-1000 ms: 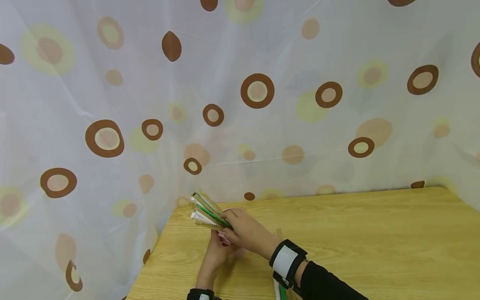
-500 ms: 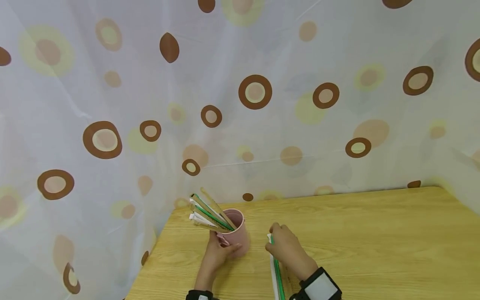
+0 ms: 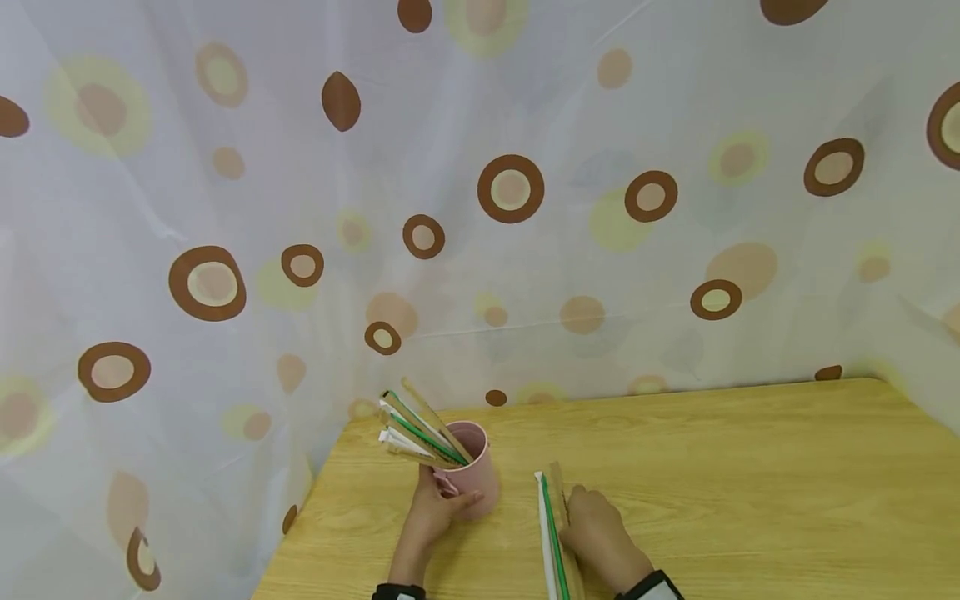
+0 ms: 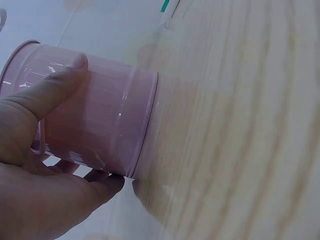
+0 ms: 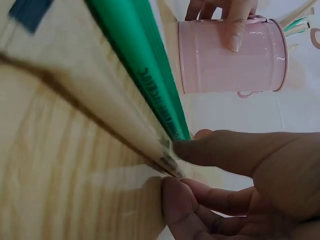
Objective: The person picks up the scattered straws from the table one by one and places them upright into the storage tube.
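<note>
A pink metal bucket stands on the left part of the table, with several wrapped straws in brown, green and white leaning out to the left. My left hand grips its side, thumb along the wall and fingers behind, as the left wrist view shows. To the right lie a white straw, a green straw and a brown paper-wrapped straw, side by side. My right hand pinches the brown one; in the right wrist view thumb and fingertips meet around its end.
The wood-grain table reaches back to a white curtain with brown and yellow circles. A second curtain side hangs along the left edge. The straws' near ends run out of the head view's bottom.
My right hand has left the bucket's straws and moved right and down to the straws on the table. The left hand keeps holding the bucket in place.
</note>
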A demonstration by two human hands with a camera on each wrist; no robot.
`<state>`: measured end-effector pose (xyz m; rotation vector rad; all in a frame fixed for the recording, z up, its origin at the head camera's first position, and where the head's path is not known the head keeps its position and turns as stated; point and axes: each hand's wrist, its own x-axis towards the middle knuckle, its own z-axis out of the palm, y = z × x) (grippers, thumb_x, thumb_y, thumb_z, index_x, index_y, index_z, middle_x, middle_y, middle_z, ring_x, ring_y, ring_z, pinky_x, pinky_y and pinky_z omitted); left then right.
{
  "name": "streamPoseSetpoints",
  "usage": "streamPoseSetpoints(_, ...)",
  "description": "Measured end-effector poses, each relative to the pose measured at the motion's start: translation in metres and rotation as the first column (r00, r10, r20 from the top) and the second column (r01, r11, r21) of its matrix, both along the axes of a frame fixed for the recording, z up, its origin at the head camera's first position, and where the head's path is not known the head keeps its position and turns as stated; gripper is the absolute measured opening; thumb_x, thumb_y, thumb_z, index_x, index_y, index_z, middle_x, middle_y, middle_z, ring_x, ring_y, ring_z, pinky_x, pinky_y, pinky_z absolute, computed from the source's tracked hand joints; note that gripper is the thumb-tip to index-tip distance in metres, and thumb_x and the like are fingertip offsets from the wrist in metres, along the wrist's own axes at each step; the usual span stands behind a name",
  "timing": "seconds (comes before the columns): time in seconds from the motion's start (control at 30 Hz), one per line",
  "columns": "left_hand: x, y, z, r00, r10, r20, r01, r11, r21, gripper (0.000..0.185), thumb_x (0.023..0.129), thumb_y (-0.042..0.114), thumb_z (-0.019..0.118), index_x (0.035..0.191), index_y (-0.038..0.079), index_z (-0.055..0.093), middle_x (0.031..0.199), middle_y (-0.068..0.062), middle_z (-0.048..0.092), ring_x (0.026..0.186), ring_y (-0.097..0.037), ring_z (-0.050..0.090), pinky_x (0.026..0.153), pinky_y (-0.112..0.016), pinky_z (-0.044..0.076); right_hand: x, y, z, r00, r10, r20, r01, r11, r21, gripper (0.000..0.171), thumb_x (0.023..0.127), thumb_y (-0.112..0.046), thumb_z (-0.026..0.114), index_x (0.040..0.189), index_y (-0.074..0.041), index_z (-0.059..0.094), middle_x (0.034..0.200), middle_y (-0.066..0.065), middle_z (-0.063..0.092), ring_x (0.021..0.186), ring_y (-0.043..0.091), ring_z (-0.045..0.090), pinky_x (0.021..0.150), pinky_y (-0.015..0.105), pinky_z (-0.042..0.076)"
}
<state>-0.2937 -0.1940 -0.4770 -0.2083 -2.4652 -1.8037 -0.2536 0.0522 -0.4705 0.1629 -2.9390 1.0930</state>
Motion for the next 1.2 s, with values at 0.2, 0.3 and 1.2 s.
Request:
streamPoseSetpoints(0.2,-0.0004,0.0008,0.0013,1.0,0.009,0.005,-0.009,1.0,0.017,0.093,0.082,0.002,0.083,0.152,0.003,0.02,0.143,-0.025,0.044,0.122,-0.032,0.051,0.092,-0.036,0.046,-0.0006,0.0026,-0.0006,1.0,-0.014,-0.026,0.014,1.0,0.003,0.016,0.08,0.003,0.07,0.081,0.001,0.054,0.07,0.007,0.053,0.059,0.019,0.052,0.051,0.03,0.047)
streamPoseSetpoints(0.3,-0.0005,0.0017,0.0018,1.0,0.009,0.005,-0.009,1.0,0.027,0.097,0.082,0.002,0.083,0.154,0.003,0.018,0.148,-0.026,0.04,0.128,-0.035,0.048,0.097,-0.04,0.045,0.0008,0.0043,0.0,0.998,-0.029,-0.049,0.031,0.999,0.025,0.018,0.077,0.004,0.071,0.076,-0.002,0.053,0.067,0.005,0.052,0.057,0.018,0.051,0.05,0.029,0.045)
streamPoseSetpoints(1.2,0.0012,0.0015,-0.0016,1.0,0.011,0.023,-0.012,1.0,0.024,0.092,0.082,0.004,0.084,0.151,0.004,0.023,0.137,-0.021,0.047,0.115,-0.027,0.052,0.088,-0.031,0.047,0.0022,0.0089,-0.0013,0.998,-0.068,0.012,0.069,0.99,-0.123,0.049,0.073,0.002,0.07,0.052,-0.019,0.031,0.05,-0.01,0.02,0.046,0.007,0.021,0.046,0.02,0.019)
